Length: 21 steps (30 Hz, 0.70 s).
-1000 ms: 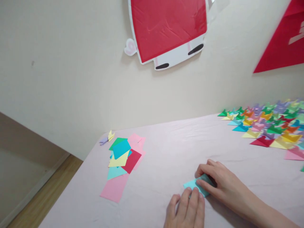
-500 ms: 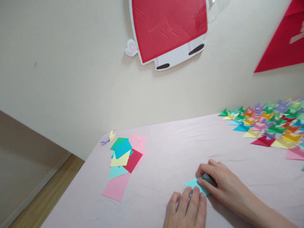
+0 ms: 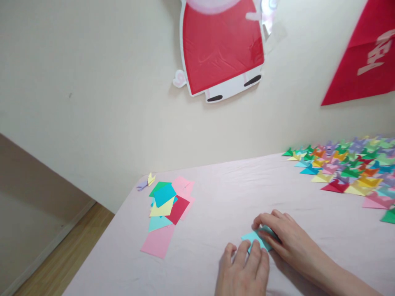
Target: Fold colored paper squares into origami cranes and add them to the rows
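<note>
A folded piece of turquoise origami paper (image 3: 254,238) lies low on the cloth-covered table, between my two hands. My left hand (image 3: 243,269) holds its near edge down with curled fingertips; the thumb is out of sight. From the right, my right hand (image 3: 285,238) grips the far right part of the paper, thumb on top and the index finger arched over the far edge. My fingers hide part of the paper, so its full folded shape cannot be made out.
Loose coloured paper squares (image 3: 165,195) lie overlapping on the left, a pink one (image 3: 158,241) nearest. Beyond them sit a small yellow folded piece (image 3: 151,179) and a purple one (image 3: 142,186). Rows of folded paper birds (image 3: 348,168) fill the back right, against the wall (image 3: 123,82).
The camera view has tilted slightly upward and turned a little left. Both hands stay on the turquoise paper, and my right fingers have shifted slightly along it.
</note>
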Available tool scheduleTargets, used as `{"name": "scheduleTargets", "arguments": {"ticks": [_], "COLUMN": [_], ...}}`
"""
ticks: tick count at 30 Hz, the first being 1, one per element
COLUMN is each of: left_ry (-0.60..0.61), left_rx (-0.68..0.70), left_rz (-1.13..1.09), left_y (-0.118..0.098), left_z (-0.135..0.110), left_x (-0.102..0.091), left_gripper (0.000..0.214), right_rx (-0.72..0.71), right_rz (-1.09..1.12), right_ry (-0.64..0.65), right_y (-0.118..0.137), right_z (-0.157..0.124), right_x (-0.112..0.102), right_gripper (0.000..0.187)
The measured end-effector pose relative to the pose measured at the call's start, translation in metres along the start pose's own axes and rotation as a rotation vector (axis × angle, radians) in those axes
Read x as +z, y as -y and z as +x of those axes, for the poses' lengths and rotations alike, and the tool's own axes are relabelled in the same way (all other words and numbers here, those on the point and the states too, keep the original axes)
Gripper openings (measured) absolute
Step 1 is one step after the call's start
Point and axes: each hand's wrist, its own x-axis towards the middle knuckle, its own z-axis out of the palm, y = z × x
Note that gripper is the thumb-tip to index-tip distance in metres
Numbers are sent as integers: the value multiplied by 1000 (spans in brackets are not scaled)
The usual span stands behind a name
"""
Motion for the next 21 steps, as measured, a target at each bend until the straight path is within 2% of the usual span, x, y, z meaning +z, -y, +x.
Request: {"name": "scheduleTargets", "arguments": {"ticks": [4,8,10,16,21], "left_ry": [84,137,169,253,348], "left_rx": [10,-13,-19,-24,-28], "left_rz": [-57,-166,-198,-253,-298], "left_y": [0,1,2,4,8], "left_z": [-2,0,1,5,12], "left_x": [1,-8,-12,-20,-27], "left_gripper": [36,77,86,84,78], "right_rx": [4,27,53,83,57], "right_rz": [-13,-40,-55,-80,-64], "right_ry": [4,-52,-81,-84,-69], "right_y": [13,21,23,22,5], "right_z": [-9,-17,-18,-12,-8], "right_x": [-7,-5,-2,-1,1], "right_gripper": [12,15,17,30,46]}}
